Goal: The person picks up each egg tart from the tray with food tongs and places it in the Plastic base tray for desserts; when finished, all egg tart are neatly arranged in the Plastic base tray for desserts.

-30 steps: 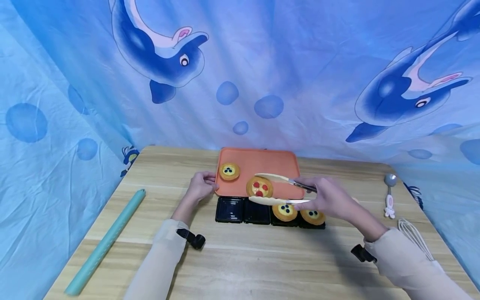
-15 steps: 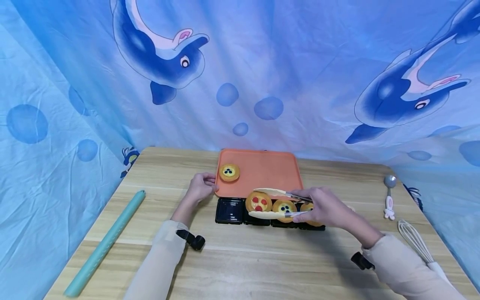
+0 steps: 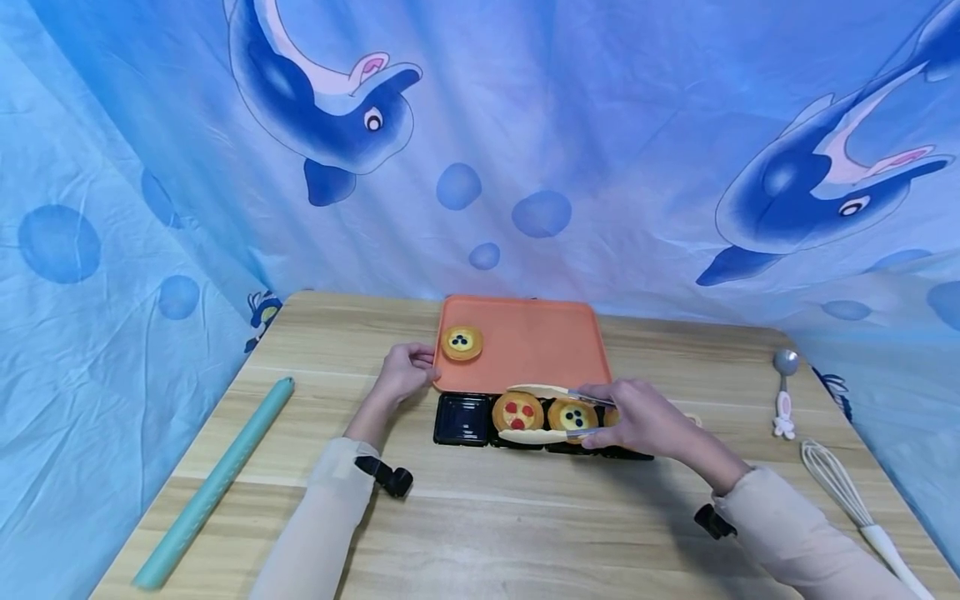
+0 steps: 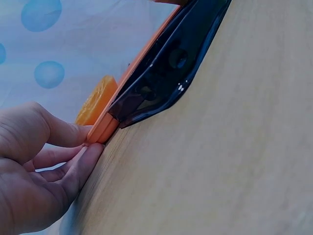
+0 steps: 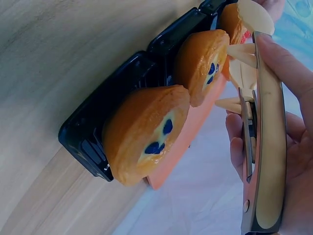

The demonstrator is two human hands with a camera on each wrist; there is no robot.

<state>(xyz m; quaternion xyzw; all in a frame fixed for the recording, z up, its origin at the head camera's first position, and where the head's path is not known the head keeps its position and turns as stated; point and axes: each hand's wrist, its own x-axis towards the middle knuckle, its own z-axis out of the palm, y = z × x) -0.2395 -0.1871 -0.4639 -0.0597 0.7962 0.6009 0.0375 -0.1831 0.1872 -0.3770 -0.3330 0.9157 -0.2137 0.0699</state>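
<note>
My left hand (image 3: 405,372) pinches the left edge of an orange tray (image 3: 532,333) between thumb and fingers; the left wrist view shows the grip at its corner. With my right hand (image 3: 645,421) I hold tongs (image 5: 270,137) with cream-coloured scalloped tips. Those tips lie either side of an egg tart with red fruit (image 3: 517,412), at the second black plastic compartment from the left. To its right sit two blueberry tarts (image 5: 146,134) in black compartments, one partly hidden by my right hand in the head view. The leftmost black compartment (image 3: 461,419) holds nothing.
Another blueberry tart (image 3: 461,342) lies at the tray's left side. A teal rolling pin (image 3: 217,483) lies on the left of the wooden table (image 3: 465,533). At the right are a spoon with a bunny handle (image 3: 784,392) and a whisk (image 3: 843,483).
My right hand has brought the red-fruit tart in the tongs from above the tray toward me, down to the second black compartment. The left hand has stayed at the tray's edge.
</note>
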